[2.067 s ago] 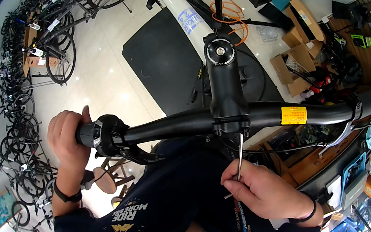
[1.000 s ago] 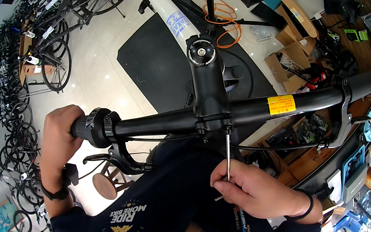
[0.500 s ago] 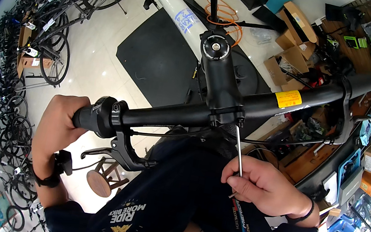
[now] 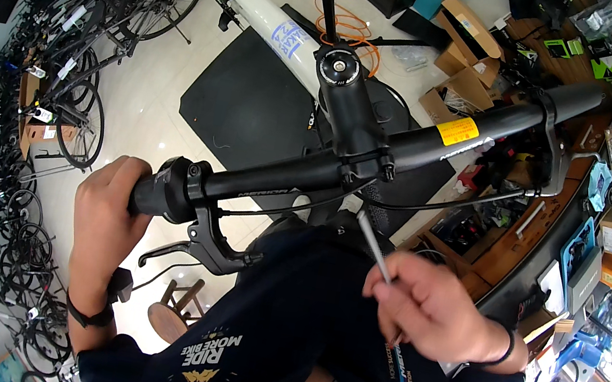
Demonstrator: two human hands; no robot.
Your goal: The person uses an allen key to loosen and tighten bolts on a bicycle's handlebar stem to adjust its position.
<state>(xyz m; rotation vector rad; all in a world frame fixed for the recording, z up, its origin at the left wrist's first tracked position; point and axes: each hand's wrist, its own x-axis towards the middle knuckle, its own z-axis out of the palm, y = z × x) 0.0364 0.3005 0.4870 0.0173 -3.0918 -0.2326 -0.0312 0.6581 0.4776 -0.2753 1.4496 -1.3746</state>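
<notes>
My left hand (image 4: 105, 213) is wrapped around the left end of a black bicycle handlebar (image 4: 262, 182). Beside it on the bar sit a black shifter (image 4: 177, 189) and a brake lever (image 4: 172, 251). In my right hand (image 4: 437, 308) is a thin silver hex key (image 4: 375, 246), pinched between thumb and fingers. Its far tip is apart from the bolts on the faceplate of the black stem (image 4: 351, 121), just below them. A yellow label (image 4: 457, 132) is stuck on the bar right of the stem. The right brake lever (image 4: 556, 165) shows farther along.
A white bicycle frame (image 4: 253, 6) stretches ahead over a black mat (image 4: 234, 109). Cardboard boxes (image 4: 458, 95) and a wooden drawer bench (image 4: 520, 229) stand to the right. Many bicycles (image 4: 52, 97) line the left side. A wooden stool (image 4: 168, 322) stands below the left brake lever.
The hex key's tip has come away from the stem's faceplate bolt, toward me. The handlebar has turned slightly, and the whole view has shifted a little. My left hand keeps its hold.
</notes>
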